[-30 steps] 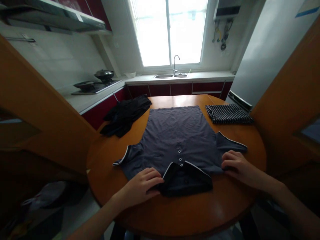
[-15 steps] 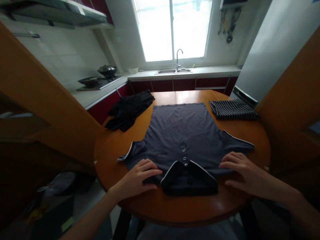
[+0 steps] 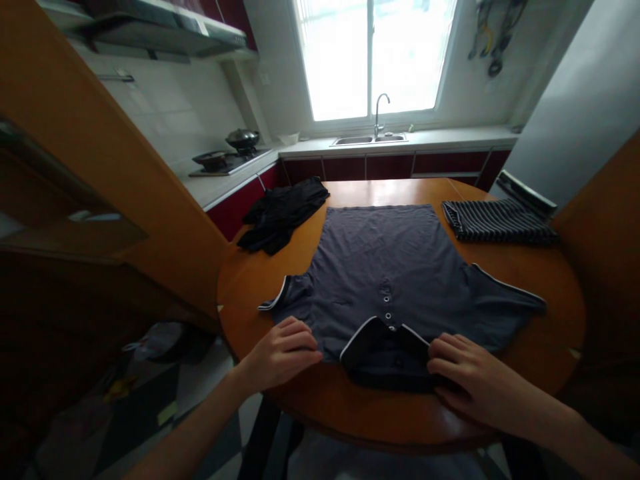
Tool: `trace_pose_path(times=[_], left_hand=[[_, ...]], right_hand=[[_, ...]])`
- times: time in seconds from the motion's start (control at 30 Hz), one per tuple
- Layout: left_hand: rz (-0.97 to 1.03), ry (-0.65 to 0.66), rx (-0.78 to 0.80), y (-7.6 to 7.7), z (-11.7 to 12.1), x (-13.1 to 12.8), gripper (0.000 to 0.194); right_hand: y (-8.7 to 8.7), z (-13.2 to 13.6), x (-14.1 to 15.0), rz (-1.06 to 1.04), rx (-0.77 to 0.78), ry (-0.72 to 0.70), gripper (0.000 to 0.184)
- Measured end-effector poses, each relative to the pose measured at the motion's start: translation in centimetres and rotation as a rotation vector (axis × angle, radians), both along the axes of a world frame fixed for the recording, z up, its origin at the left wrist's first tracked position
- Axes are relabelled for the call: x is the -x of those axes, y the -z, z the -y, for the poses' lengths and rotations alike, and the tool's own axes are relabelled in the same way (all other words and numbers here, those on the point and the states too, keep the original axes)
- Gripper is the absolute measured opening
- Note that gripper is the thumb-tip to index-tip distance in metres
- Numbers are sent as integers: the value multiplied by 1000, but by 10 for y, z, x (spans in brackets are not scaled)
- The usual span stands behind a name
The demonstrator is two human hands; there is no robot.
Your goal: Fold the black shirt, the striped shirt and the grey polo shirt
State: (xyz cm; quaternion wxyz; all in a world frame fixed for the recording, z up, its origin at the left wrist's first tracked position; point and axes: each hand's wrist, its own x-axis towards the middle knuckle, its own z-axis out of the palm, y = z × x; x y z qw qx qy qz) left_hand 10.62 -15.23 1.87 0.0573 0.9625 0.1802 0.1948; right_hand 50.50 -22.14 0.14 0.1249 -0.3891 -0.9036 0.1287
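A dark grey polo shirt (image 3: pixel 385 247) lies spread front side up, its hem away from me and its black, white-edged collar (image 3: pixel 373 357) near the table's front edge. At the shoulder edge left of the collar, my left hand (image 3: pixel 285 353) is closed, thumb and fingers together on the cloth. My right hand (image 3: pixel 463 373) is closed at the collar's right end, and its fingers hide that corner. Both short sleeves lie flat, stretched out to the sides. Several light buttons run down the front.
The round wooden table (image 3: pixel 350 427) carries a crumpled black garment (image 3: pixel 285 210) at the back left and a folded striped cloth (image 3: pixel 500 221) at the back right. Beyond it are a counter with a sink (image 3: pixel 370 139) and a stove with pans (image 3: pixel 243 139). Wooden panels flank both sides.
My right hand has moved left onto the collar's right end and closed. My left hand's fingers have closed at the shoulder edge. The whole view has shifted, with things appearing further right.
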Motion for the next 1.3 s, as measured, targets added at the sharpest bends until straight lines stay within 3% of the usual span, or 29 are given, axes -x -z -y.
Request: trace_pose_path(times=[0.13, 0.33, 0.5, 0.63, 0.77, 0.87, 1.0, 1.13, 1.2, 1.3], left_hand=[[-90, 43, 86, -3, 2, -3, 15], [-22, -86, 134, 9, 5, -27, 22], [-7, -164, 142, 20, 13, -46, 8], [118, -185, 104, 13, 16, -55, 9], [219, -148, 118, 4, 18, -56, 12], [119, -51, 146, 7, 18, -53, 13], [-40, 47, 239, 12, 17, -45, 23], [-46, 88, 386, 0, 12, -35, 15], [28, 33, 408, -7, 4, -33, 19], [206, -170, 342, -7, -14, -38, 24]], right_hand=[[-4, 2, 1, -19, -6, 49, 22], [-13, 4, -5, 12, 88, 29, 27], [-5, 7, -13, 12, 53, 32, 31], [1, 5, -16, -59, 6, -1, 36], [-2, 1, -22, -188, -59, -10, 38], [-2, 2, -26, -220, -83, -18, 32], [-4, 12, -23, -174, 41, -30, 28], [-19, 16, -21, -173, 288, -36, 19], [-26, 5, -24, -230, 337, -2, 17], [-22, -24, -28, -354, 159, 148, 24]])
